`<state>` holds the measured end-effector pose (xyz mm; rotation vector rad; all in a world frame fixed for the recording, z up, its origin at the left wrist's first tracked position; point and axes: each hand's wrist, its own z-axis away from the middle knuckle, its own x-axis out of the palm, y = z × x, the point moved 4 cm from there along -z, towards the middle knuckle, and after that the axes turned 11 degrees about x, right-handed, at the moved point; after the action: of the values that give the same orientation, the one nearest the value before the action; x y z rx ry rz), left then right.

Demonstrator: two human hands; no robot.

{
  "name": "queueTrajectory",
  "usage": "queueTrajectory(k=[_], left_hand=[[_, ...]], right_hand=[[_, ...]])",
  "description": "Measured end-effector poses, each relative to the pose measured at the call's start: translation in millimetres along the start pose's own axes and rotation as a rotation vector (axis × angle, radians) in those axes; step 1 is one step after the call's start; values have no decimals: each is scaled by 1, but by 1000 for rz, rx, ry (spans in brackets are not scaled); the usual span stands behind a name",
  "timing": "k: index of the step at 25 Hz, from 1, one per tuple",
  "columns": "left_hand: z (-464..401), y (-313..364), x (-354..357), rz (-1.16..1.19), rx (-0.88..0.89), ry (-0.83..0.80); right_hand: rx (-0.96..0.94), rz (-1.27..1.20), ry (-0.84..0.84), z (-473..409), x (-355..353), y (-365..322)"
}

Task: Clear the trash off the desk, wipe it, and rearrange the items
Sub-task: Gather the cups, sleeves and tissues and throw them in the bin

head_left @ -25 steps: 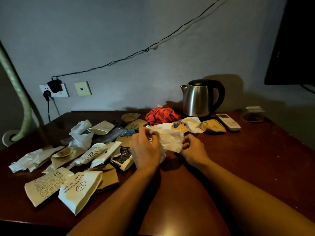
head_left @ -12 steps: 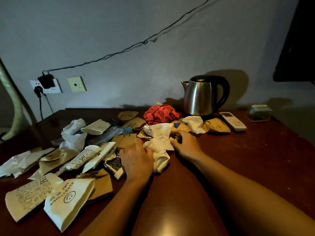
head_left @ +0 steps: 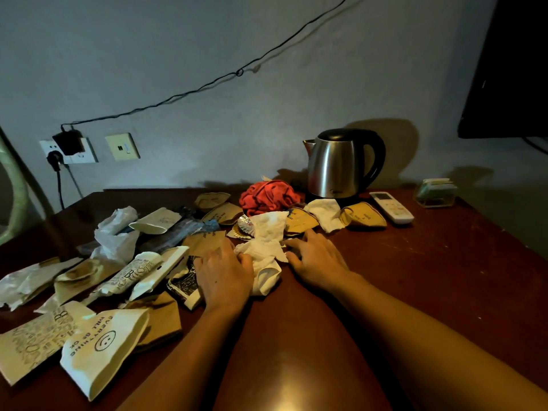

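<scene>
Head cam, dim room. I'm looking down at a dark wood tabletop (head_left: 444, 277) w/ trash spread over its left and middle. My left hand (head_left: 224, 274) lies palm down, fingers slightly bent, thumb touching a crumpled white tissue (head_left: 267, 247) at centre; I can't tell if it pinches the tissue or just presses it. My right hand (head_left: 315, 259) lies flat just right of the tissue, fingers spread and relaxed, holding nothing, tips near a brown wrapper (head_left: 299, 222). Left of my hands: paper bags, incl. a smiley bag (head_left: 102, 348) hanging near the front edge, a white tube (head_left: 130, 272) and a plastic bag (head_left: 114, 232). Behind the tissue: a foil cup (head_left: 246, 226), a red cloth (head_left: 268, 197), a steel kettle (head_left: 338, 164) and a remote (head_left: 391, 207), the last well right. Risks as I judge them: a wide sweep could drag the remote or red cloth in w/ the trash, since wrappers lie right beside both. Raking leftward could push the smiley bag off the edge. The tissue is loose and may shed bits or unravel if grabbed by one corner. A reach toward the back could knock the kettle; whether it holds water I can't tell. Greasy-looking bags may smear the wood before wiping.
</scene>
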<state>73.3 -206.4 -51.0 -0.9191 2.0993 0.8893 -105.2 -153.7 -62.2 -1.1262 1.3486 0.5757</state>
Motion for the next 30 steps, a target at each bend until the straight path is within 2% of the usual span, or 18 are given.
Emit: queueTrajectory(k=[4,8,11,13,15,17,19,22,26,27,30], left_hand=[[1,0,1,48,0,26],[3,5,-16,74,10,149],[7,41,-32,281,188,211],[15,79,-30,505,236,124],[28,112,-14,634,167,-26],[39,122,8,664,48,-88],[40,116,21,661,-46,-70],[33,100,28,692,-160,-74],[34,94,27,720,-248,-5],[35,94,27,717,-261,16],[36,96,25,688,-286,38]], right_hand=[[-14,-54,8,14,-10,21],[62,-202,-7,24,-19,41],[154,-336,11,25,-26,46],[125,-335,-19,24,-26,43],[100,-320,-73,28,-22,43],[104,-332,-47,31,-16,50],[89,-322,-24,30,-16,55],[111,-468,6,29,-27,53],[252,-513,-74,30,-22,61],[298,-572,-29,29,-24,66],[491,-928,262,31,-35,86]])
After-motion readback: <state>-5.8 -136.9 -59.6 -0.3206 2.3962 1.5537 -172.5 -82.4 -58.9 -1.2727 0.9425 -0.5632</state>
